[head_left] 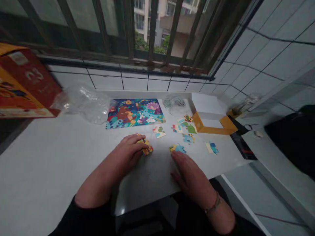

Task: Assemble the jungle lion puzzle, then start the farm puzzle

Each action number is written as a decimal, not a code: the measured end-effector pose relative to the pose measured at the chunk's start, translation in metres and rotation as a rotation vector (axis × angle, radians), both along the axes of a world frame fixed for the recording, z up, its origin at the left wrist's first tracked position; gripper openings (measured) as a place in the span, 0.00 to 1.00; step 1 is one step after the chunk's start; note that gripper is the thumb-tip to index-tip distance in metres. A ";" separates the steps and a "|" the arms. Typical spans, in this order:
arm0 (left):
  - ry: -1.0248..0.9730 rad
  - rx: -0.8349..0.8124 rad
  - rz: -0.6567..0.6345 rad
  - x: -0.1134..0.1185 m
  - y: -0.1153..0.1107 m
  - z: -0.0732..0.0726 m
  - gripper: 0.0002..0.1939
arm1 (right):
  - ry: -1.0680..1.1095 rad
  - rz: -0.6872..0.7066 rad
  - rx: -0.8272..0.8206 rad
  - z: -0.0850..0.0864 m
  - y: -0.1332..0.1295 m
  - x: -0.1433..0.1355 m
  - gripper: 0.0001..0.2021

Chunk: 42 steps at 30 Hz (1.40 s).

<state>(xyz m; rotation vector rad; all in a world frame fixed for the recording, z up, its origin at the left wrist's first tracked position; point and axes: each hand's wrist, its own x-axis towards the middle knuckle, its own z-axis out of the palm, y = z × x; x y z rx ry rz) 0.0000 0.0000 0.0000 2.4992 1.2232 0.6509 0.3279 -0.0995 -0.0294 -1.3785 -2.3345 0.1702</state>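
My left hand (131, 147) is closed over a small group of yellow and red jigsaw pieces (148, 150), its fingers on top and partly hiding them. To the right, my right hand (188, 168) has its thumb apart from its stretched fingers, and the fingertips touch the near edge of a yellow and light-blue jigsaw piece (179, 148). Between and beyond the hands lies a loose cream and green piece (159, 131). More pieces (189, 127), some overlapping or joined, lie further right. A single blue and cream piece (212, 147) sits apart from them.
A dark-blue animal picture board (136, 113) lies at the back beside crumpled clear plastic (86, 103). An open white and orange box (211, 114) stands right, near a black phone-like object (242, 144). A large red box (27, 82) stands left; a barred window is ahead.
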 end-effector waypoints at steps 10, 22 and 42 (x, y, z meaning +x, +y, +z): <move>-0.014 -0.037 -0.022 -0.002 0.001 0.006 0.19 | 0.122 -0.044 0.048 -0.001 -0.007 -0.024 0.28; -0.006 -0.044 -0.021 -0.001 0.000 0.009 0.19 | 0.207 -0.223 0.057 0.011 0.038 -0.005 0.23; -0.019 -0.102 0.051 -0.001 -0.002 0.010 0.25 | 0.075 -0.087 0.070 0.018 0.044 -0.035 0.18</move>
